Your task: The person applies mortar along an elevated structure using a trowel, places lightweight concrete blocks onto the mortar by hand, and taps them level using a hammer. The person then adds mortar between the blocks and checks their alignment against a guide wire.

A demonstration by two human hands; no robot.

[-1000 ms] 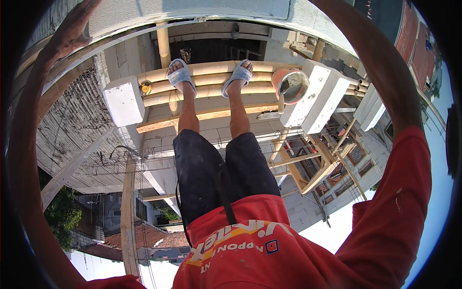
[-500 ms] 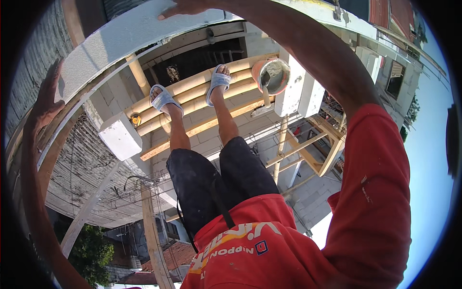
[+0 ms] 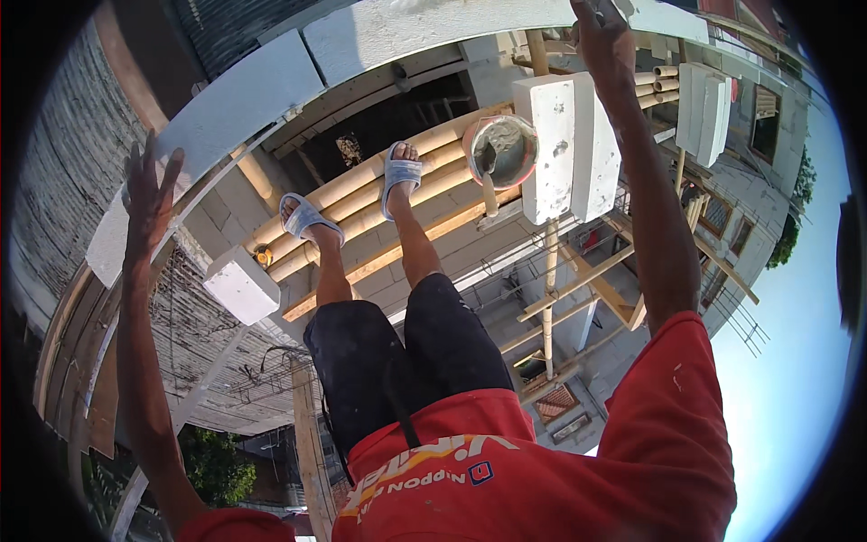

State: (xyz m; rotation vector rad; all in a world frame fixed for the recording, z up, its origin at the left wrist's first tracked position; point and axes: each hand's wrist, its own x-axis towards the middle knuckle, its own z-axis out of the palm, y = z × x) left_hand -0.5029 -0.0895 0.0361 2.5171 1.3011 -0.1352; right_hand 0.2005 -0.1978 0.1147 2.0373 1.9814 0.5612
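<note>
A row of white blocks (image 3: 244, 95) runs along the wall top in front of me, with a narrow joint between two of them. My left hand (image 3: 152, 185) is open, its fingers spread over the left block near its end. Far to the right, my right hand (image 3: 603, 45) reaches to the top of the wall. Its fingers are curled round something dark and pale at the picture's edge, too cut off to name. A bucket (image 3: 467, 149) of grey mortar stands by my feet, with a trowel (image 3: 489, 194) whose handle hangs over its rim.
My sandalled feet stand on bamboo poles (image 3: 361, 176) laid side by side high above the ground. White block stacks (image 3: 549, 149) stand right of the bucket; another white block (image 3: 242, 287) lies left, beside a small yellow tape measure (image 3: 263, 255). Bamboo scaffolding (image 3: 549, 298) and wire bars lie below.
My right hand has moved right along the wall top, from the block to the far right. My left hand has shifted onto the block's face. The view has turned to the right.
</note>
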